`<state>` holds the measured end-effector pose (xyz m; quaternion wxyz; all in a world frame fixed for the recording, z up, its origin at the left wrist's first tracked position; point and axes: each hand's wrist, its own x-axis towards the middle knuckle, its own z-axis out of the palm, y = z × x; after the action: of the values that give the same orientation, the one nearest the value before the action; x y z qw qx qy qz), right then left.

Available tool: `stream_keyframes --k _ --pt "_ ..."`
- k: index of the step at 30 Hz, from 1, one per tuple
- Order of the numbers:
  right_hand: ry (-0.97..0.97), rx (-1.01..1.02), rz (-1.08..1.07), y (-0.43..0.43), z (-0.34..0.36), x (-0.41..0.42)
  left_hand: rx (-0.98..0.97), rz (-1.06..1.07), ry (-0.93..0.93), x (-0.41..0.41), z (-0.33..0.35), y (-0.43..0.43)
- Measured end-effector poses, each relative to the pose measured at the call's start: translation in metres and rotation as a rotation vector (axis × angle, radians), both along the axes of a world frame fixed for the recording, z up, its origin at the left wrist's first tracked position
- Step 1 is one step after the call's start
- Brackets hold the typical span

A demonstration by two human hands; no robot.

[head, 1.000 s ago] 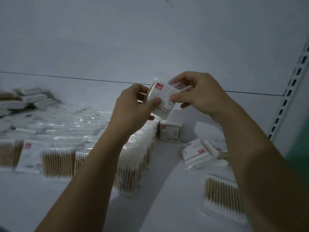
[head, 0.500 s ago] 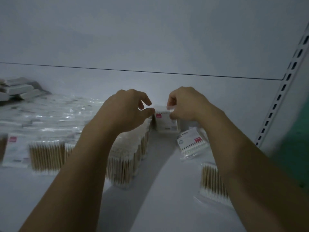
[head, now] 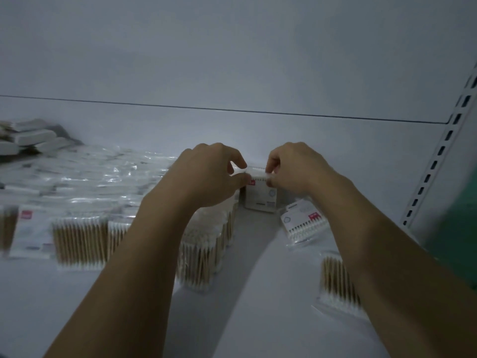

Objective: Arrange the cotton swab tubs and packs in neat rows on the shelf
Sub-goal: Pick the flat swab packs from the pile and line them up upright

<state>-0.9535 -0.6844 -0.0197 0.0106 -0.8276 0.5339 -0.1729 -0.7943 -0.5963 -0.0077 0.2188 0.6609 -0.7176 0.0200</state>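
The pack (head: 260, 197) at the right hand (head: 294, 169) is white, red-labelled. Swabs (head: 201, 257) below the left hand (head: 206, 177) are tan, white-tipped.

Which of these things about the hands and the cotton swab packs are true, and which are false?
1. The left hand and right hand both pinch the top of the upright pack. True.
2. The right hand lies flat on the shelf. False: its fingers are curled at the upright pack's top edge, off the shelf.
3. A loose pack lies flat to the right of the upright pack. True.
4. The pile of pale things sits at the back right. False: it sits at the back left.
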Motion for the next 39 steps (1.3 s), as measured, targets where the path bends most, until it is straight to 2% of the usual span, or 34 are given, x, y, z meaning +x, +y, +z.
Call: stream_keyframes --k 6,11,15,18,22,25,28,31,34,36,39 --pt "-0.004 -0.061 0.012 -0.001 -0.005 0.004 0.011 -0.012 -0.010 -0.003 -0.001 -0.002" --pt "0.044 0.009 0.026 0.007 0.010 0.003 -0.017 -0.037 -0.075 -0.004 -0.007 -0.003" --pt "-0.122 -0.004 0.013 0.035 0.058 -0.026 -0.091 -0.092 -0.101 -0.011 -0.005 -0.003" --pt "0.038 0.086 -0.031 0.050 0.059 -0.039 -0.095 -0.147 -0.152 -0.021 -0.004 -0.003" --pt "0.199 0.180 -0.075 0.062 0.012 -0.049 -0.050 -0.179 -0.218 -0.030 -0.008 0.002" --pt "0.362 0.148 -0.032 0.066 -0.019 -0.052 -0.045 -0.195 -0.237 -0.033 -0.009 0.005" --pt "0.396 0.105 -0.007 0.066 -0.033 -0.051 -0.024 -0.211 -0.253 -0.036 -0.008 0.007" --pt "0.320 -0.055 0.019 0.069 -0.032 -0.052 -0.022 -0.212 -0.304 -0.040 -0.009 0.007" --pt "0.124 -0.152 -0.013 0.077 -0.018 -0.054 -0.044 -0.196 -0.266 -0.042 -0.007 0.008" --pt "-0.085 -0.148 -0.083 0.078 -0.015 -0.059 -0.107 -0.162 -0.185 -0.040 -0.004 0.010" --pt "-0.557 -0.047 -0.129 0.081 -0.019 -0.065 -0.094 -0.199 -0.014 -0.039 -0.003 0.015"
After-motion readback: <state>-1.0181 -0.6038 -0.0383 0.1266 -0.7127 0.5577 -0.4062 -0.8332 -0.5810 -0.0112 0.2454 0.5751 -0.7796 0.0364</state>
